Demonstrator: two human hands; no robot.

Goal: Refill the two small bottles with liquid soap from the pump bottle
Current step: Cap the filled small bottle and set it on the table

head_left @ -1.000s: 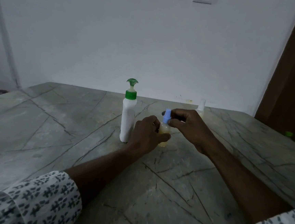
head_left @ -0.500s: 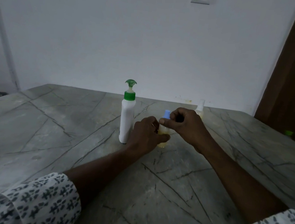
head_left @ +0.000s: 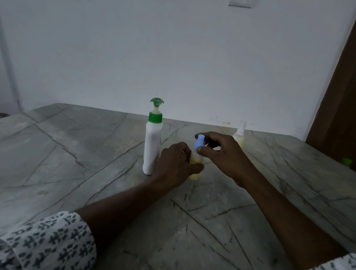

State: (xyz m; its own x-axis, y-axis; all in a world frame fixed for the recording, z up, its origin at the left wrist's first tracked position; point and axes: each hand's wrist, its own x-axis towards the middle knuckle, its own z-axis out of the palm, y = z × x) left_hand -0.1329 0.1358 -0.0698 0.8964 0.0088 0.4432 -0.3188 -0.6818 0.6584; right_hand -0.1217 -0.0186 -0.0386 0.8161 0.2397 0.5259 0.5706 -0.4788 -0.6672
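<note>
Beside the unlabelled pump bottle [head_left: 152, 145], both hands grip a small bottle [head_left: 196, 160].

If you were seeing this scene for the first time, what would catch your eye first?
Mid-table, both hands meet on a small bottle of yellow liquid: the left hand grips its body, the right hand pinches its blue cap. Just left stands the white pump bottle with a green top. A second small bottle stands behind the right hand.

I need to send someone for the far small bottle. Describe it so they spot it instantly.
On the grey veined stone table, look past the right hand toward the wall. The small clear bottle of yellowish liquid stands there alone, white-topped, unlike the blue-capped small bottle being held.
</note>
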